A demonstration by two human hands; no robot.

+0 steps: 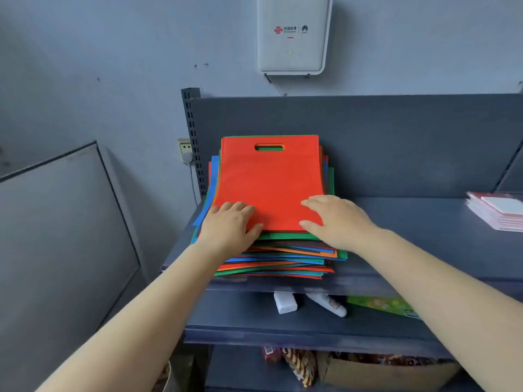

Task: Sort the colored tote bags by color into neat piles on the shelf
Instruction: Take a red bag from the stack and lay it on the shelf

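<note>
Two bare forearms reach in from the bottom corners toward a mixed stack of tote bags [278, 256] on the dark blue shelf [410, 222]. On top lies a red tote bag [268, 182], flat, with its cut-out handle at the far end. At that bag's near left corner the left hand [230, 224] rests, its fingers [240, 207] lightly bent on the fabric and the thumb at the near edge. Straighter fingers of the right hand [336, 222] lie on the near right corner; I cannot tell whether either hand pinches the bag. Under it, green, blue, orange and red edges fan out unevenly. Well to the right on the same shelf sits a stack of booklets [498, 210]. A white router box [293, 35] hangs on the wall above.
</note>
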